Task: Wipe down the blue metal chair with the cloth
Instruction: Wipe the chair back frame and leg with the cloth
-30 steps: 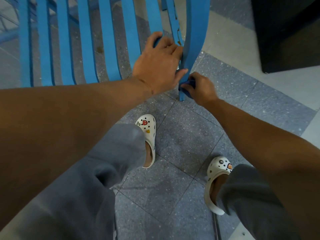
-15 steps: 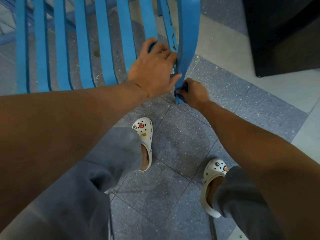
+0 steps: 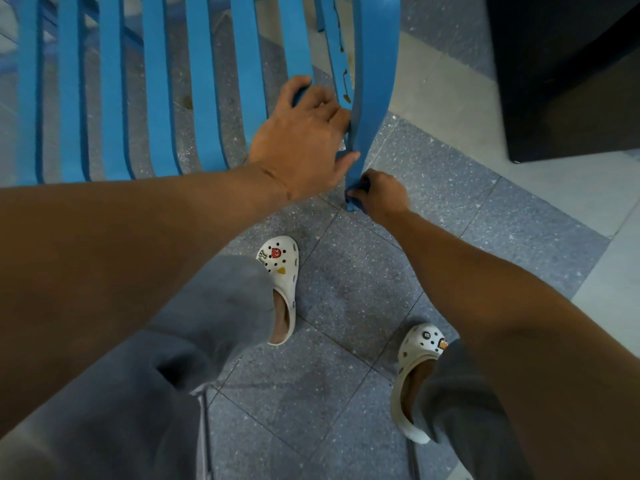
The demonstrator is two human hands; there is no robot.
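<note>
- While you look down through the head camera, the blue metal chair (image 3: pixel 204 81) fills the upper left, its slats curving down toward you over the floor.
- Your left hand (image 3: pixel 301 140) curls round the slats beside the wide outer rail (image 3: pixel 372 81), fingers hooked between them, thumb against the rail's edge.
- Your right hand (image 3: pixel 381 195) pinches a dark blue cloth (image 3: pixel 356 199) against the lower end of that rail; most of the cloth is hidden in the fingers.
- Paint is chipped along the narrow slat just left of the rail.
- The floor (image 3: pixel 346 282) is grey speckled tile, with a paler strip of tile to the right.
- A dark cabinet (image 3: pixel 571 71) stands at the upper right, apart from the chair.
- Your white clogs (image 3: pixel 282 271) with small charms stand on the tiles, under grey trouser legs (image 3: pixel 194 323).
</note>
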